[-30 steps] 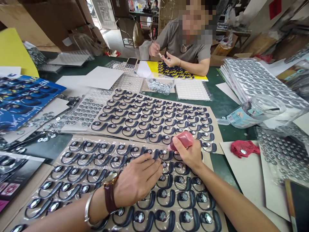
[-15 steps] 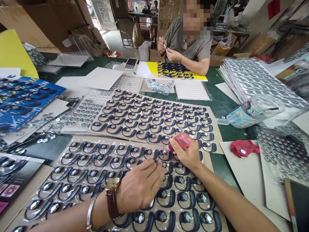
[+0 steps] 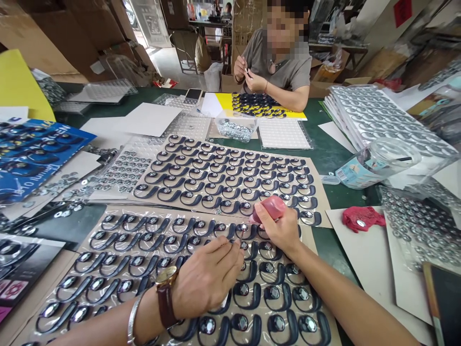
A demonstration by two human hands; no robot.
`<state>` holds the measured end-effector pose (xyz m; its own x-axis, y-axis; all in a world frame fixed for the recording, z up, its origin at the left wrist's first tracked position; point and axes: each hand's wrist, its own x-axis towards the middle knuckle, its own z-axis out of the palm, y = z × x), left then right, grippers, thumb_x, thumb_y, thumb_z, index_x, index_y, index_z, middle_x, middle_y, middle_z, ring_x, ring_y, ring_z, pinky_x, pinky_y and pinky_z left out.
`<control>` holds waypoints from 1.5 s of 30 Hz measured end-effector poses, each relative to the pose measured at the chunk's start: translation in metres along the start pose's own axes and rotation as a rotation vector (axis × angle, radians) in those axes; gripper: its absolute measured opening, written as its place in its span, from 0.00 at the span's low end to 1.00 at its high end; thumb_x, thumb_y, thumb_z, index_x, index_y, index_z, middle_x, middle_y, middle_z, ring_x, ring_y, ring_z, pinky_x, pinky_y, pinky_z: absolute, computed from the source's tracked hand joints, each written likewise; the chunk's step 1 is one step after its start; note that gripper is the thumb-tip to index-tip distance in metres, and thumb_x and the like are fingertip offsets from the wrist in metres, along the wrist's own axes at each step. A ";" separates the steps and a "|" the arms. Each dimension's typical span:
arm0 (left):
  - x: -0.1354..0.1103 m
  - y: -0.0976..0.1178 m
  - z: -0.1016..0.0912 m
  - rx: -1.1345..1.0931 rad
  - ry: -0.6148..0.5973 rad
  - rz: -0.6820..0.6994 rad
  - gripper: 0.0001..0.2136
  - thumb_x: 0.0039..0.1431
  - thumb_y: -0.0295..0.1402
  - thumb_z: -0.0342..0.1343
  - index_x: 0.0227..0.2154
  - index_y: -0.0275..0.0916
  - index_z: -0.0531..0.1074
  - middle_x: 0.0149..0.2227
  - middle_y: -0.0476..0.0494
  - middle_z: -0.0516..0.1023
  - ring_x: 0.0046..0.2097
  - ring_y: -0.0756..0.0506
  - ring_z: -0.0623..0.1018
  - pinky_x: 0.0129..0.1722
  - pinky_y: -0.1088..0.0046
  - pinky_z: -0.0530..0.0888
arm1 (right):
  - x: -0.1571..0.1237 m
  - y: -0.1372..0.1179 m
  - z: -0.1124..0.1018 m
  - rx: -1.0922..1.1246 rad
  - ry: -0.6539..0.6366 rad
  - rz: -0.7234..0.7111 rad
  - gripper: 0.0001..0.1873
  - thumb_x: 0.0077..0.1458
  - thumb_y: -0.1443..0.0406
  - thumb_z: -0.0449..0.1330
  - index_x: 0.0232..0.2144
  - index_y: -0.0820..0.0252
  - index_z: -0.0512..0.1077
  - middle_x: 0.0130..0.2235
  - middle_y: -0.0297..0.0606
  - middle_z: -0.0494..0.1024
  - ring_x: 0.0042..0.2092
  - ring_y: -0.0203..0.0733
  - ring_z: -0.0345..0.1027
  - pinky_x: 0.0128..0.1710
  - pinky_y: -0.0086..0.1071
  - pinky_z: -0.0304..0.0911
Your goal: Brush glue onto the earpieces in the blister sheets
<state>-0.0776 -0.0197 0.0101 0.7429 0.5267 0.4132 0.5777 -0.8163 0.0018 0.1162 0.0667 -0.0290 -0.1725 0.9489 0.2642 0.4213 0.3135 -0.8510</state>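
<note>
A cardboard sheet point(image 3: 90, 214) covered with rows of dark ear-hook parts point(image 3: 118, 226) under clear film lies right before me. My left hand point(image 3: 207, 276), with a watch and bracelet on the wrist, rests on the sheet, its fingertips pinched together near one hook; what they pinch is too small to name. My right hand point(image 3: 283, 230) grips a small pink squeeze bottle point(image 3: 268, 207), its nozzle pointing down-left at a hook with a shiny round disc point(image 3: 244, 227).
A second sheet of hooks point(image 3: 230, 178) lies behind the first. Loose discs point(image 3: 122, 168), a blue card point(image 3: 32, 154), a clear tub of discs point(image 3: 236, 129), stacked trays point(image 3: 382, 120), a plastic jar point(image 3: 374, 163) and a red cloth point(image 3: 362, 217) surround them. A person point(image 3: 281, 72) works across the table.
My left hand slid slightly right and curled its fingertips under. The right hand with the bottle barely shifted. The person opposite raised both hands closer to the chest.
</note>
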 end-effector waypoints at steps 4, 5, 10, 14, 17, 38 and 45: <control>0.000 -0.001 0.000 -0.004 0.004 -0.006 0.14 0.63 0.19 0.40 0.41 0.25 0.72 0.38 0.33 0.78 0.42 0.42 0.78 0.43 0.62 0.76 | -0.001 0.001 0.000 0.019 0.040 0.013 0.13 0.56 0.56 0.59 0.28 0.58 0.75 0.23 0.35 0.79 0.24 0.39 0.73 0.24 0.28 0.67; -0.001 -0.001 0.000 -0.005 0.000 -0.007 0.14 0.63 0.19 0.40 0.41 0.25 0.71 0.38 0.33 0.77 0.42 0.42 0.77 0.43 0.62 0.76 | -0.001 0.001 0.000 0.008 0.046 0.018 0.14 0.56 0.56 0.59 0.27 0.59 0.74 0.23 0.36 0.78 0.23 0.39 0.72 0.23 0.28 0.67; -0.003 -0.001 0.000 -0.013 -0.028 -0.016 0.14 0.63 0.19 0.40 0.42 0.25 0.71 0.40 0.33 0.77 0.44 0.42 0.77 0.44 0.61 0.75 | 0.000 -0.002 -0.001 -0.051 0.015 -0.008 0.16 0.57 0.56 0.58 0.23 0.59 0.74 0.20 0.34 0.77 0.21 0.37 0.70 0.22 0.27 0.64; -0.001 -0.002 -0.001 -0.017 -0.009 -0.027 0.15 0.63 0.19 0.39 0.41 0.25 0.72 0.40 0.33 0.78 0.43 0.43 0.77 0.43 0.62 0.76 | 0.000 -0.003 -0.003 -0.079 0.017 -0.012 0.16 0.57 0.56 0.57 0.23 0.59 0.73 0.18 0.33 0.74 0.19 0.36 0.67 0.23 0.28 0.63; 0.000 -0.002 -0.002 -0.028 0.008 -0.038 0.15 0.64 0.20 0.39 0.41 0.26 0.72 0.39 0.34 0.78 0.41 0.44 0.78 0.42 0.63 0.76 | 0.001 -0.003 -0.004 -0.099 0.033 -0.038 0.18 0.57 0.56 0.57 0.19 0.59 0.70 0.16 0.32 0.71 0.19 0.35 0.63 0.23 0.29 0.61; -0.006 -0.010 -0.003 -0.236 0.016 -0.158 0.16 0.55 0.19 0.46 0.46 0.31 0.70 0.44 0.37 0.77 0.43 0.43 0.78 0.43 0.59 0.75 | 0.000 -0.009 -0.005 -0.019 0.027 -0.088 0.15 0.58 0.60 0.57 0.20 0.57 0.71 0.13 0.29 0.69 0.18 0.35 0.66 0.23 0.28 0.63; -0.008 -0.023 0.001 -0.495 0.171 -0.373 0.11 0.60 0.20 0.51 0.42 0.38 0.73 0.39 0.44 0.80 0.39 0.48 0.79 0.42 0.65 0.74 | -0.004 -0.003 0.000 -0.027 -0.023 -0.052 0.18 0.56 0.55 0.58 0.20 0.59 0.70 0.14 0.30 0.70 0.17 0.35 0.65 0.20 0.28 0.63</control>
<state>-0.0969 -0.0047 0.0055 0.4340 0.7847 0.4427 0.5318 -0.6197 0.5772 0.1152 0.0617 -0.0277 -0.2152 0.9302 0.2974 0.4350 0.3639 -0.8236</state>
